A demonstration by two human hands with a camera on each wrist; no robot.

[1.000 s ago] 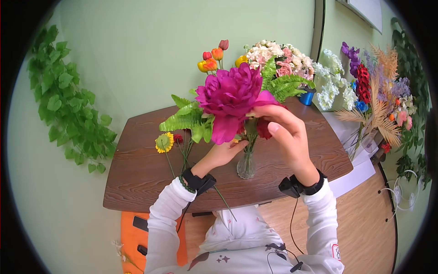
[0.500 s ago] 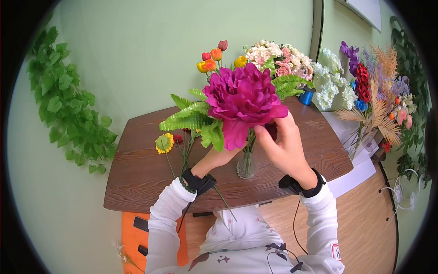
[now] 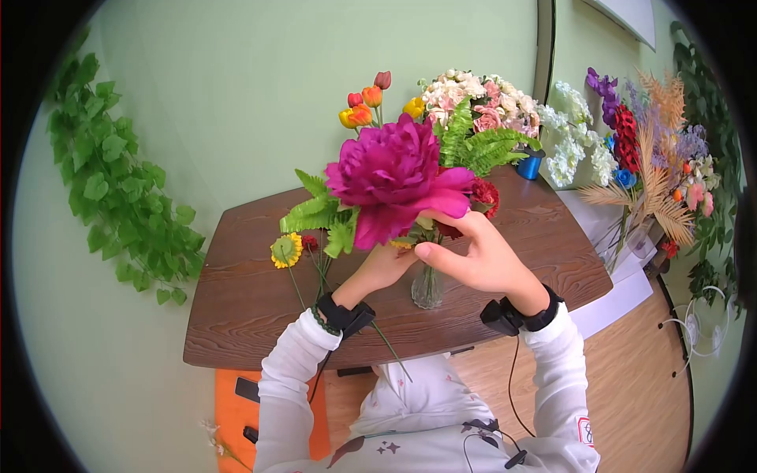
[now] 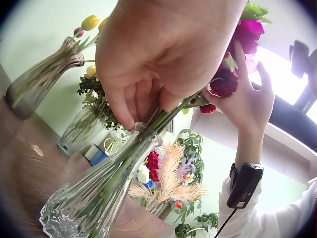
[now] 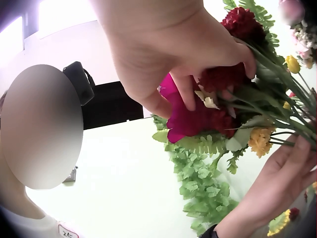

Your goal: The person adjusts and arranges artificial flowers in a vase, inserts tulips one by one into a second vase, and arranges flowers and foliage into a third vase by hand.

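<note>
A large magenta peony tops a bunch of flowers whose green stems stand in a ribbed clear glass vase. My left hand grips the stems just above the vase's mouth, its fingers curled round them in the left wrist view. My right hand is up under the peony, thumb and forefinger apart, fingers touching the blooms from below. Dark red carnations lie among those fingers in the right wrist view. Green fern leaves and a small orange-yellow flower belong to the bunch.
On the dark wooden table, a yellow flower and other long-stemmed flowers lie at the left. Behind the bunch are tulips, white-and-pink roses and a blue ribbon spool. More flowers stand at the right.
The peony has swung right, then back left and tilted, with my right hand moving lower beneath it. Red carnations now show to its right. My left hand stays at the stems.
</note>
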